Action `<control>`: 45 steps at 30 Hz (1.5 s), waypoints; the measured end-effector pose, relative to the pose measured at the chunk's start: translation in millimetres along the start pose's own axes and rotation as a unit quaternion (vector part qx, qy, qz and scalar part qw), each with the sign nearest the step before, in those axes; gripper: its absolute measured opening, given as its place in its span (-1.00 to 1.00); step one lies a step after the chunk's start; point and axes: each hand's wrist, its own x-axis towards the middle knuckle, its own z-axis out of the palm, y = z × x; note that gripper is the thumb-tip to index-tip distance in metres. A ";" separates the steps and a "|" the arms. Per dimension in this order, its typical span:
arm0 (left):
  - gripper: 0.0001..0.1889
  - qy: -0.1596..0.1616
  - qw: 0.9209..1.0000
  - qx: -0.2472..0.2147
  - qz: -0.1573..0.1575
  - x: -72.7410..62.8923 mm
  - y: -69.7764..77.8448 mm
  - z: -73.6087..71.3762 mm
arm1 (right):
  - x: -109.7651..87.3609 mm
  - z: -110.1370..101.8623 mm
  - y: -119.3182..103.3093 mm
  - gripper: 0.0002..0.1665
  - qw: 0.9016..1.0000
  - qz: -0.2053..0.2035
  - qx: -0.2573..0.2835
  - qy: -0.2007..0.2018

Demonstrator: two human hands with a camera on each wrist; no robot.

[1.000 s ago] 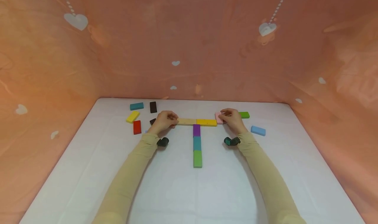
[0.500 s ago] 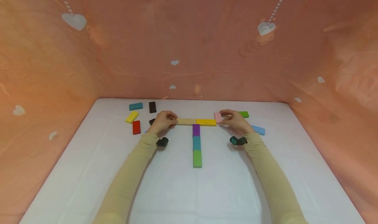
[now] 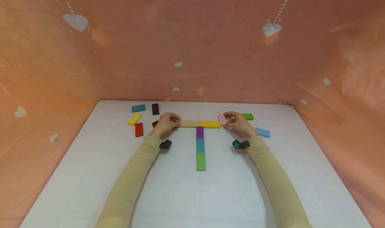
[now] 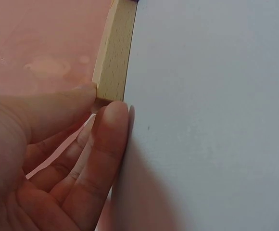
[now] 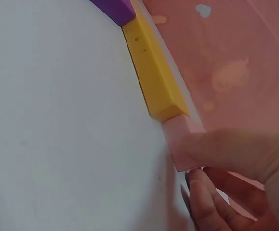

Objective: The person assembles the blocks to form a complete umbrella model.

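Coloured blocks lie in a T shape. My left hand (image 3: 166, 123) holds the left end of a plain wooden block (image 3: 189, 124) between thumb and fingertips; the left wrist view shows the fingertips at the block's end face. A yellow-orange block (image 3: 210, 124) continues that row to the right. At its right end a pink block (image 3: 222, 119) sits crosswise, and my right hand (image 3: 239, 122) pinches it, thumb on one side in the right wrist view. Below the row run a purple block (image 3: 200, 132), a teal block (image 3: 200, 145) and a green block (image 3: 201, 161) end to end.
Left of the left hand lie a teal block (image 3: 138, 108), a yellow block (image 3: 134, 119), a red block (image 3: 139, 129) and a dark block (image 3: 155, 109); another is partly hidden. Past the right hand are a green block (image 3: 248, 116) and a blue block (image 3: 263, 132). A pink cloth hangs behind.
The right wrist has swung to the right, and the pink block in its fingers has turned and shifted slightly. The left hand and the other blocks have stayed put.
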 end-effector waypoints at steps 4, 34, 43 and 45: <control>-0.81 -0.001 1.000 0.003 0.005 -0.3 -1.3 -0.1 | 0.2 1.8 0.5 -0.38 1.000 -0.004 -0.004 0.006; -0.80 0.000 1.000 0.006 -0.001 -0.5 -2.6 0.4 | 3.5 -2.6 -0.9 -0.23 1.000 -0.018 -0.019 -0.008; -0.80 -0.001 1.000 0.007 0.005 0.9 -1.1 -0.3 | 12.6 -12.7 -1.7 -0.16 0.995 -0.050 -0.073 -0.044; -0.80 -0.001 1.000 0.008 0.005 1.3 -1.2 -0.5 | 14.0 -13.2 -1.1 -0.18 0.994 -0.055 -0.083 -0.048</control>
